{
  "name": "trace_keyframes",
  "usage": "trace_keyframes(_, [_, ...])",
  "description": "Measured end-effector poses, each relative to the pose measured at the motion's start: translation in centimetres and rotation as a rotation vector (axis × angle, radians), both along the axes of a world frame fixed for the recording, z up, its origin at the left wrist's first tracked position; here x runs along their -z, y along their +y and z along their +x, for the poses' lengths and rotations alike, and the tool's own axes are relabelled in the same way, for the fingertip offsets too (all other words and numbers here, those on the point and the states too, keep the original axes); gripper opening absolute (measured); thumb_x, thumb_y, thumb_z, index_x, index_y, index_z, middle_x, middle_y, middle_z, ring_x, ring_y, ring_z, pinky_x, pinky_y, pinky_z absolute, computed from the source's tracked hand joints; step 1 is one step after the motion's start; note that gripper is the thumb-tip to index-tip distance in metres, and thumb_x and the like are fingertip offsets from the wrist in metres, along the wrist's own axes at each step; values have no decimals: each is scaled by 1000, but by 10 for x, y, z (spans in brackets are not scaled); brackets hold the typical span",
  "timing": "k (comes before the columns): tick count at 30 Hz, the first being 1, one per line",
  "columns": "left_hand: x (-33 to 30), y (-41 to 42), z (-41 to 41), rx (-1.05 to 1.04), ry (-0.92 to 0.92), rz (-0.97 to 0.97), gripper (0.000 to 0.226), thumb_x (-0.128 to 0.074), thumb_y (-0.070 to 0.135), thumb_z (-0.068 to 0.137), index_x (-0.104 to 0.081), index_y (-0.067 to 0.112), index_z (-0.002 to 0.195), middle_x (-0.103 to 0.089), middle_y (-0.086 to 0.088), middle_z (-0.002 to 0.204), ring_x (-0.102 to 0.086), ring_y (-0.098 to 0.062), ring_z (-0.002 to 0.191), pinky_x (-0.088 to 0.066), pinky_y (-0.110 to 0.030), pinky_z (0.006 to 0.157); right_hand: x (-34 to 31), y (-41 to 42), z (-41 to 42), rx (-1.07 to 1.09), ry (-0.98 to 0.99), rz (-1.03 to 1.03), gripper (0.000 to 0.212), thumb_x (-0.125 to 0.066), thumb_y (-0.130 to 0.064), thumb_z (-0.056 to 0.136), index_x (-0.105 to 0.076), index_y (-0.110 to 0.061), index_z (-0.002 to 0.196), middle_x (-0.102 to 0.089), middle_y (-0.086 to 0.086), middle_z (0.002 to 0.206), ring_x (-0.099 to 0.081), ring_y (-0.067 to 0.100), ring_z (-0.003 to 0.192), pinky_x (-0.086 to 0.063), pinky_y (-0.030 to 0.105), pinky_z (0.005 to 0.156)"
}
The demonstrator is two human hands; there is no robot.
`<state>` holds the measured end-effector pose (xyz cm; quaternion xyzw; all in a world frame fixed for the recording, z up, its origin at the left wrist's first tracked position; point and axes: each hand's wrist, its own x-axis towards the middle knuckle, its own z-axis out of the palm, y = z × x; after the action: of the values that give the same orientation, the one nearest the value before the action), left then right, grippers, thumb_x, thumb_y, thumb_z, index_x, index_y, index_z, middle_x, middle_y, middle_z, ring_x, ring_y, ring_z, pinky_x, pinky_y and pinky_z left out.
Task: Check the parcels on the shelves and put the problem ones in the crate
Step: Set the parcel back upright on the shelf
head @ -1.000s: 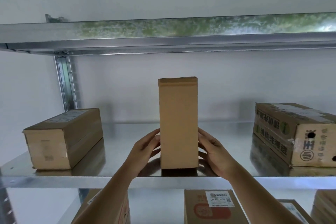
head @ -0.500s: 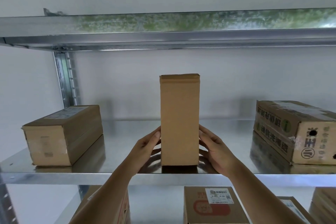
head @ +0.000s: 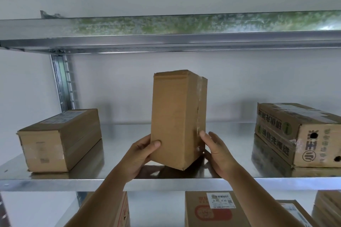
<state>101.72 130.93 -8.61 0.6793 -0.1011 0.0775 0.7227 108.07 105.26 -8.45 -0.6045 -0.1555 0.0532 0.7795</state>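
Now the tall box (head: 177, 116) stands on end near the front edge of the middle shelf (head: 166, 182), about midway along it, tilted and turned so that one bottom corner points toward the front edge and two of its sides show. The left hand (head: 140, 155) grips its lower left side: the thumb lies across the broad front face and the other fingers curl out of sight behind the box. The right hand (head: 216, 151) holds the lower right side, where clear tape runs up the narrower face; its fingertips press on the taped edge and the palm sits just beside the bottom corner. Whether the base touches the shelf or is just clear of it cannot be told, since a dark reflection lies right under it.

Toward the left end of the same shelf a low box (head: 59, 140) lies flat with a label on top, too blurred to read. Toward the right end a printed box (head: 299, 134) lies flat, cut off by the frame, with two round holes in its near end. Below the shelf's front edge, a labelled box (head: 212, 210) and parts of others show on the lower shelf, partly covered by both forearms. The top shelf (head: 166, 40) shows only its front rail and underside.
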Motion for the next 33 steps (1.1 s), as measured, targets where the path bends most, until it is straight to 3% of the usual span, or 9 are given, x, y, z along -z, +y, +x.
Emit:
trace_keyframes(3, [2, 4, 4, 22, 19, -109, 51, -64, 31, 92, -62, 17, 141, -66, -5, 141, -63, -27, 130, -48, -51, 112, -5, -1, -7, 38, -5, 39, 113, -75, -87, 60, -44, -27, 151, -54, -7, 149, -52, 21, 138, -40, 55, 118])
trace_keyframes(5, [5, 9, 8, 37, 20, -182, 51, -59, 31, 99, -57, 14, 147, -61, -7, 147, -59, -29, 135, -43, -54, 116, -9, 0, -12, 25, -6, 100, 73, -64, -73, 82, -57, -29, 139, -67, -3, 136, -66, 22, 124, -50, 54, 109])
trace_keyframes(7, [8, 12, 11, 13, 14, -206, 49, -57, 28, 102, -56, 13, 148, -60, -9, 148, -57, -30, 137, -44, -54, 116, -8, -1, -10, 27, 12, 120, 53, -51, -64, 96, -63, -26, 131, -75, 0, 124, -73, 23, 112, -54, 52, 102])
trace_keyframes(10, [8, 10, 15, -90, -25, -186, 40, -59, 21, 101, -63, 16, 141, -67, -9, 139, -65, -30, 127, -54, -46, 107, -6, -4, -5, 88, 76, 141, 61, -41, -70, 99, -65, -26, 133, -75, 0, 125, -71, 25, 116, -51, 53, 106])
trace_keyframes(12, [9, 10, 18, -174, -29, -219, 37, -62, 17, 100, -64, 16, 137, -72, -12, 129, -68, -31, 122, -52, -48, 109, -2, -4, -1, 97, 130, 122, 64, -36, -74, 98, -65, -30, 136, -73, 0, 129, -68, 28, 122, -48, 58, 109])
trace_keyframes(18, [8, 9, 14, -285, -59, -149, 31, -60, 22, 101, -72, 14, 129, -73, -6, 127, -68, -26, 122, -47, -51, 113, -4, -2, -1, 105, 149, 50, 45, -50, -59, 102, -72, -28, 124, -76, 0, 120, -69, 31, 118, -51, 61, 104])
trace_keyframes(24, [-3, -3, 5, -222, 62, -92, 37, -44, 39, 109, -68, 29, 136, -73, 6, 128, -64, -14, 124, -56, -22, 77, -9, -3, -6, 91, 141, 84, 37, -58, -51, 100, -69, -27, 127, -74, 0, 122, -65, 32, 117, -58, 51, 85])
trace_keyframes(29, [-4, -4, 6, -230, 94, -20, 55, -48, 65, 95, -67, 30, 134, -71, 4, 128, -63, -16, 125, -52, -33, 95, -10, -3, -8, 109, 146, 104, 34, -60, -48, 99, -71, -27, 124, -75, 1, 118, -66, 34, 116, -58, 50, 83])
trace_keyframes(33, [-4, -3, 7, -188, 146, -26, 67, -52, 73, 84, -61, 34, 138, -69, 4, 131, -62, -21, 125, -57, -38, 92, -11, -3, -10, 115, 146, 112, 33, -58, -47, 101, -69, -28, 125, -73, 2, 121, -66, 33, 115, -58, 52, 89])
